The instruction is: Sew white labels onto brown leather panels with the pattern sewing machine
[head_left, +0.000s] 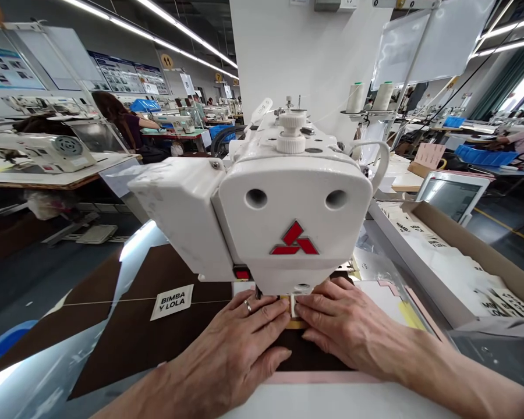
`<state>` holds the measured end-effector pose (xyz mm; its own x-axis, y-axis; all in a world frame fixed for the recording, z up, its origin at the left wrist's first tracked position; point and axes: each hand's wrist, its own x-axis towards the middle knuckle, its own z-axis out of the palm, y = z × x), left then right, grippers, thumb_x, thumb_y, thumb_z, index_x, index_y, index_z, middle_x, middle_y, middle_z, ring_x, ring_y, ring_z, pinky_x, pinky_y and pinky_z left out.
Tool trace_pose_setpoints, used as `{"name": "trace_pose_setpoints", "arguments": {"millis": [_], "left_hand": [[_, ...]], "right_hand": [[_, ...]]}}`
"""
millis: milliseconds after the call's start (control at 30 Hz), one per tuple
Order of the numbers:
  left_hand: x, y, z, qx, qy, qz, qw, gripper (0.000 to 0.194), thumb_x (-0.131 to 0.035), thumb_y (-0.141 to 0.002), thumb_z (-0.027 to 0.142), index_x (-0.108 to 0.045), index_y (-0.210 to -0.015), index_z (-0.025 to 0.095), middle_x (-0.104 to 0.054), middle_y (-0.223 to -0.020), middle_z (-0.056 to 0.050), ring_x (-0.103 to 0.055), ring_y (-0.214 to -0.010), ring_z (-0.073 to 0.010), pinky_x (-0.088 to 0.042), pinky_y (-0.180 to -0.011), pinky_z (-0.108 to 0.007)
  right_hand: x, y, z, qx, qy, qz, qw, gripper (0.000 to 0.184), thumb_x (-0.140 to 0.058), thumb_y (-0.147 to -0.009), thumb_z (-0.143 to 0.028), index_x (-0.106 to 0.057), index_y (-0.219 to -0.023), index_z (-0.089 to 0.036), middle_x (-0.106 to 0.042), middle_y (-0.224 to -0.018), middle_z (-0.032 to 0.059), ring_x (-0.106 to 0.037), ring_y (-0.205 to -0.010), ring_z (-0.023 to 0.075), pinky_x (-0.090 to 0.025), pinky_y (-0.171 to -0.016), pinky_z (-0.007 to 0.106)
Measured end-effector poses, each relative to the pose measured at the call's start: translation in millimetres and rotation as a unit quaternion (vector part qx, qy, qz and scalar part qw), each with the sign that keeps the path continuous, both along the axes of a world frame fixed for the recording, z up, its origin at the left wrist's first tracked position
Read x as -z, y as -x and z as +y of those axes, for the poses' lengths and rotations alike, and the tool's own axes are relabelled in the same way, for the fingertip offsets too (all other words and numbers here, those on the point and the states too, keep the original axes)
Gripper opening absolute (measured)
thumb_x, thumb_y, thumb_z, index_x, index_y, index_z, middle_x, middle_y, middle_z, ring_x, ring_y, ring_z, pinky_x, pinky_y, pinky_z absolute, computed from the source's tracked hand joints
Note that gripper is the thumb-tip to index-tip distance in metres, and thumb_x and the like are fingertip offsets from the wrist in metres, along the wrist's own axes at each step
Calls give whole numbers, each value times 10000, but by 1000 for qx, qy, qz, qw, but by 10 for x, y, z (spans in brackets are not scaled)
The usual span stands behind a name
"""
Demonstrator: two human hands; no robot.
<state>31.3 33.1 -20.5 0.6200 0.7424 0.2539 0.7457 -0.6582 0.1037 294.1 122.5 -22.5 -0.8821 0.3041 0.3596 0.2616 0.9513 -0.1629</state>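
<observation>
- My left hand point(244, 337) and right hand point(349, 320): fingers flat, pressing brown fabric point(126, 337), no visible grip.
- White piece point(293, 306) sits between them under sewing machine point(294, 203); stitching progress, I can't tell.
- Printed label point(172, 302) lies left; boxed labels point(454, 265) look unused.

"BIMBA Y LOLA" on white label point(172, 302), "11" on sign point(166, 61), red emblem point(293, 234) on machine point(253, 250)

Sewing machine point(288, 192): plain white
Emblem point(295, 240): three red diamonds, silver-edged
Button point(242, 274): red in a black surround
Cloth point(131, 340): plain dark brown
Loose label point(172, 302): white with black capitals
Thread point(131, 300): pale cream
Central strip point(295, 325): ochre yellow
Lower edging point(323, 377): pale pink
Thread cones point(355, 98): off-white, green-tipped
Carton point(471, 247): brown inner wall
Boxed labels point(458, 265): white, printed in black
Bin point(9, 344): bright blue
</observation>
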Motion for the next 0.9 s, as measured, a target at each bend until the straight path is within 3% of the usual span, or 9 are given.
{"name": "trace_pose_setpoints", "arguments": {"millis": [133, 300, 533, 900], "left_hand": [[14, 5, 46, 4, 13, 3, 1000, 471, -600, -1073, 292, -549, -1526, 174, -624, -1518, -91, -623, -1356, -262, -425, -1238, -445], [-4, -11, 88, 4, 22, 8, 1000, 458, -584, -1083, 315, -553, -1522, 189, -618, -1527, -77, -651, -1316, -286, -466, -1188, -481], [-44, -26, 121, -2, 39, -3, 999, 428, -583, -1093, 324, -581, -1506, 214, -651, -1488, -76, -697, -1235, -268, -507, -1124, -437], [84, 18, 76, -8, 24, -15, 1000, 421, -532, -1108, 312, -551, -1520, 228, -639, -1480, -64, -663, -1263, -260, -463, -1171, -432]], "right_hand": [[56, -29, 20, 5, 0, -14, 1000, 317, -571, -1109, -421, -694, -1316, -215, -762, -1255, 113, -665, -1084, 256, -524, -952, 415], [-16, -25, 32, -5, 11, -28, 1000, 321, -541, -1118, -444, -716, -1274, -225, -767, -1242, 106, -670, -1056, 256, -515, -979, 428], [8, -14, 39, -2, 7, -14, 1000, 344, -598, -1080, -504, -729, -1259, -241, -774, -1219, 104, -671, -1026, 263, -521, -956, 423], [84, -52, 44, 3, 23, -13, 1000, 467, -535, -1097, -559, -649, -1402, -224, -757, -1249, 107, -657, -1097, 278, -483, -1000, 451]]}}
